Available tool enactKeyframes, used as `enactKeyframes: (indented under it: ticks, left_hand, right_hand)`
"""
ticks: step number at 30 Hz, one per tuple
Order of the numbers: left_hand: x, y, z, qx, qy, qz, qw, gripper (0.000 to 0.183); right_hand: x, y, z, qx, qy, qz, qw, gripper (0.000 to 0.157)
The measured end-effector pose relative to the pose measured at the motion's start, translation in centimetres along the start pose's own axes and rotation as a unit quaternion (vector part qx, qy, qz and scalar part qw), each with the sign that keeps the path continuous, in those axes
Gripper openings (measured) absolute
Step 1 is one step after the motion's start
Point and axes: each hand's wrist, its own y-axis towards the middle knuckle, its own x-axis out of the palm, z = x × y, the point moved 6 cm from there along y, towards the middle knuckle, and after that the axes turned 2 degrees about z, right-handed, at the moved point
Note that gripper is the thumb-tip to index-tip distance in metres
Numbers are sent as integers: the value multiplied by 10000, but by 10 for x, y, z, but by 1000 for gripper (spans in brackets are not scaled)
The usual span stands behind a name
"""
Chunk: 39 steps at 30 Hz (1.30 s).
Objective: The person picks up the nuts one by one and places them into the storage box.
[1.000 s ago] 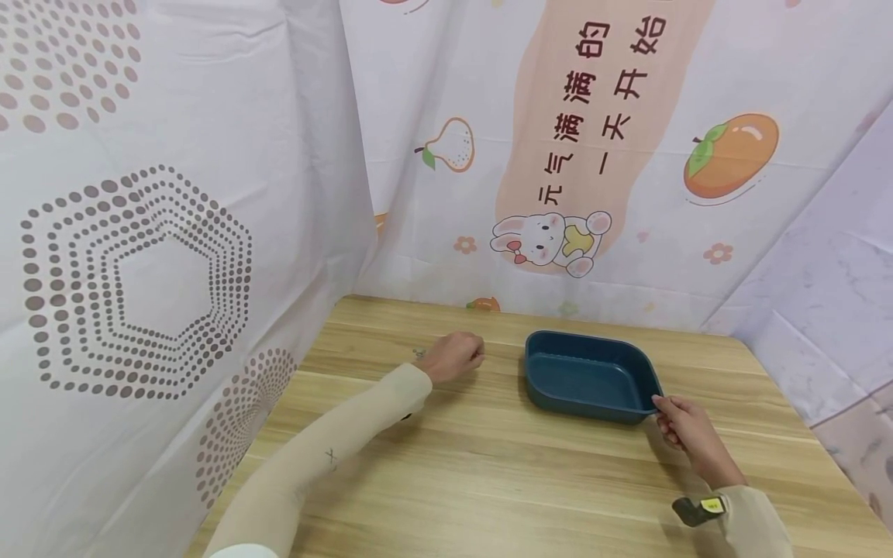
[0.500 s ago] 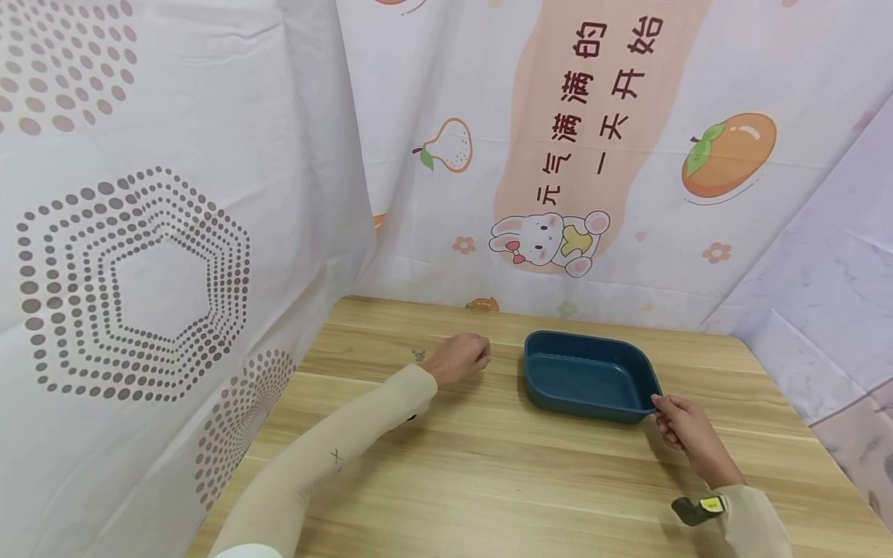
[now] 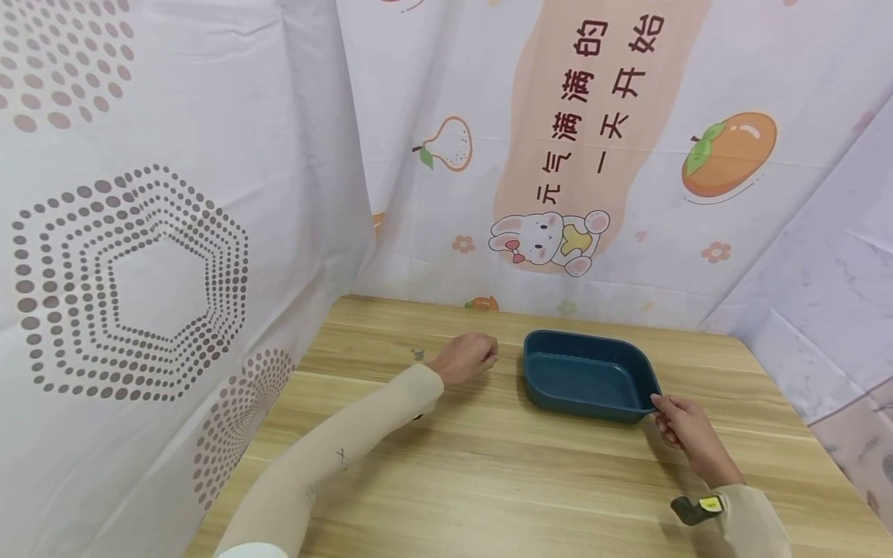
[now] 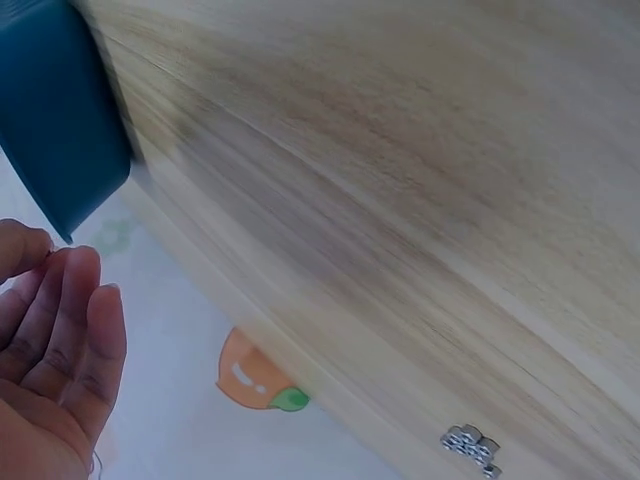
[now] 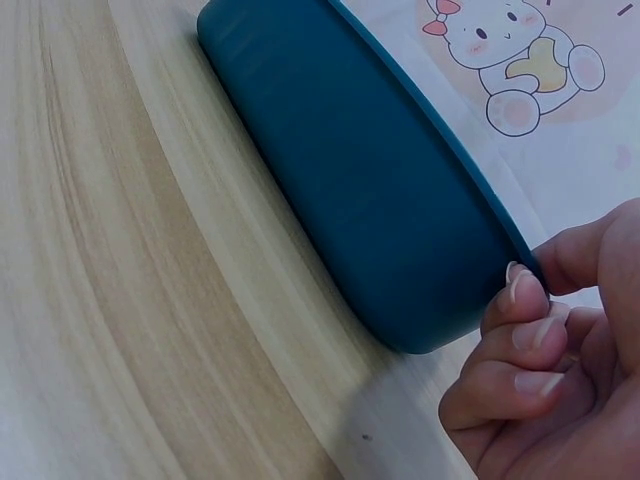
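My left hand (image 3: 463,356) is above the table left of a dark blue-green rectangular tub (image 3: 586,415). In the left wrist view its thumb and index fingertips (image 4: 62,258) meet just below the tub's corner in that picture; I cannot tell whether something small is pinched between them. My right hand (image 3: 687,434) grips the tub's near right corner, thumb over the rim and fingers curled beneath it. The tub stands on the table, with nothing visible inside. A small cluster of shiny metal nuts (image 4: 470,443) lies left of my left hand, near the table's back.
The wood-grain table (image 3: 488,480) ends at a printed cloth (image 3: 432,263) hanging along its back. More white cloth (image 3: 167,294) hangs close on the left, and a pale sheet (image 3: 830,302) covers the right side. Black devices are strapped to both wrists.
My left hand has moved slightly right toward the tub, leaving the metal nuts more exposed behind it. The right hand and the tub have stayed in place.
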Motion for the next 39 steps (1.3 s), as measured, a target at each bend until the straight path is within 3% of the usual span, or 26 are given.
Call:
enactKeyframes:
  ticks: [39]
  left_hand:
    - [9, 14, 23, 326, -121, 125, 9993, 7]
  right_hand:
    - [0, 1, 1, 62, -56, 9, 10000, 45]
